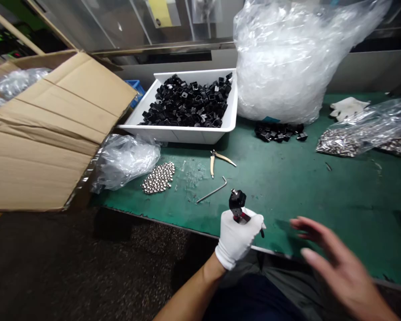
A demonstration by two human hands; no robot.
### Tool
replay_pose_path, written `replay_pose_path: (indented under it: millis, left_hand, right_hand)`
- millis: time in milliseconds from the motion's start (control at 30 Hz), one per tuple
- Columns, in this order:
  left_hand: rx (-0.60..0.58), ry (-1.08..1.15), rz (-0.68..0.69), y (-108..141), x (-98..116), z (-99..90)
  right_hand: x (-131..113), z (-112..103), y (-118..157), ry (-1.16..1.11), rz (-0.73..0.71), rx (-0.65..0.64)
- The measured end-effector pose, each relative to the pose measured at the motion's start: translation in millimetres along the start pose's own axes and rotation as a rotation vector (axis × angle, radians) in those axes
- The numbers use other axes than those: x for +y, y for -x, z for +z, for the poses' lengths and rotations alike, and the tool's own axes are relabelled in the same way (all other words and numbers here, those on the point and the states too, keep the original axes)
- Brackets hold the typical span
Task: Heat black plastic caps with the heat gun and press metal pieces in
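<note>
My left hand (238, 236), in a white glove, grips a red-handled hand tool (239, 217) with a black square plastic part (237, 199) at its tip. My right hand (334, 254) is bare, blurred and spread open above the front edge of the green mat (321, 187), touching nothing. Nearest the gloved hand lie a steel L-shaped hex key (212, 190) and, beyond it, a pair of pliers with tan handles (217, 160). Loose steel balls (158, 177) form a patch to the left.
A white tray (187, 133) holds several black square parts, and more (279, 132) lie on the mat. Behind stands a large clear plastic bag (287, 62). A bag of small metal parts (364, 133), a white glove (347, 108) and an open cardboard box (53, 129) surround the mat.
</note>
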State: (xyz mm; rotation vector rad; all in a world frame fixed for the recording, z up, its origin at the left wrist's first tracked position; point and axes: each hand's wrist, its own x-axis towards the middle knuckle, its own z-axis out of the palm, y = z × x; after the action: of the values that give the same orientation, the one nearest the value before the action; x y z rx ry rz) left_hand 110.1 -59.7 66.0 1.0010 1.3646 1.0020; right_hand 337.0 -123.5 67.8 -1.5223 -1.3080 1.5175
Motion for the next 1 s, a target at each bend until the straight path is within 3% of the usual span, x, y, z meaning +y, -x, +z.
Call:
replay_pose_path:
  millis: [133,233,433,700,800,900,967,1000]
  left_hand:
    - [-0.022,0.15,-0.05,9.1,4.8,15.1]
    - [0.012,0.107,-0.085,14.6,-0.5,17.2]
    - [-0.145,-0.088,0.007,18.9,-5.7,23.4]
    - [-0.308,-0.273,0.038,18.6,8.2,34.8]
    - [-0.327,-0.481,0.113,23.8,16.0,22.8]
    - [-0.376,-0.663,0.293,23.8,18.8,-5.7]
    - [-0.258,-0.826,0.374,14.2,16.2,-30.9]
    - [-0.12,-0.966,0.398,6.0,14.1,-43.6]
  right_hand:
    - [2.1,56.9,-22.7,-0.121,-0.053,-0.231]
    - [-6.8,72.1,-29.5,-0.266,-0.072,-0.317]
    - [-12.4,48.2,-29.5,-0.012,-0.02,-0.323]
    - [15.7,24.9,-31.5,-0.29,0.175,-0.445]
    - [14.9,20.4,-33.5,-0.356,0.123,-0.469]
    - [8.3,17.9,-33.2,-0.382,-0.033,-0.519]
    - [6.0,17.3,-32.0,-0.409,-0.07,-0.555]
    - [6.1,17.2,-31.3,-0.435,-0.064,-0.569]
